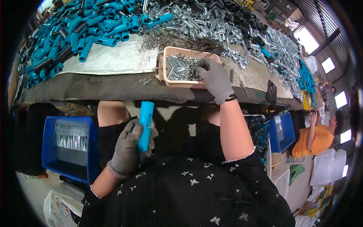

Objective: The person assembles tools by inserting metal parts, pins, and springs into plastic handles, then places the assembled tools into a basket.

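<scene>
My left hand (127, 145), in a grey glove, is wrapped round a blue plastic tube (146, 123) with a slot cut in its side. The tube stands nearly upright above my lap, in front of the table edge. My right hand (214, 78), also gloved in grey, reaches into the right side of a shallow pinkish tray (184, 84). Its fingers are drawn together over the small parts; whatever lies between the fingertips is hidden. In the tray's left part lie small silver metal pins (177, 68), with smaller, darker bits nearer my fingers.
Blue plastic tubes (107, 26) are heaped at the far left, silver metal tubes (204, 24) at the far right. Dark coil springs (200, 44) lie behind the tray. Blue bins (89, 151) stand below the table on both sides. A person in orange (315, 140) sits at right.
</scene>
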{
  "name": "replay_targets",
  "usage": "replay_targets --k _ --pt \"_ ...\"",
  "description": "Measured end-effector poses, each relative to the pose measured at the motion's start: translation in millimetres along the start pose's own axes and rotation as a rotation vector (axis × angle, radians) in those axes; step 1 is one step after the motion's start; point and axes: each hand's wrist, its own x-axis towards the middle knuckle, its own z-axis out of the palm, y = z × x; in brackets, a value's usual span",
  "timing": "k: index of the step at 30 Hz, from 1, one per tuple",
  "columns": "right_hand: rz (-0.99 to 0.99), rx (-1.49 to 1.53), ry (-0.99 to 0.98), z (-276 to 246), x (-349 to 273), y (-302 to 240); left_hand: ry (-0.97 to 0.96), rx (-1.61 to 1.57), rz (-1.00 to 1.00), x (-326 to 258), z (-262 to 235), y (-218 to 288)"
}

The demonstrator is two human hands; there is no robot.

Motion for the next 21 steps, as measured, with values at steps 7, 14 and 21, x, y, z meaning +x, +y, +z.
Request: replay_targets --k 7,14,21 --pt "-0.049 0.099 0.170 4 3 10 0.008 -0.022 0.008 -2 -5 6" --pt "0.132 0.855 -0.308 -18 -80 -88 -0.208 -0.623 -0.161 6 -21 -3" --pt "0.037 1.045 -0.503 26 -118 -95 -0.312 -0.676 -0.242 5 -9 -6"
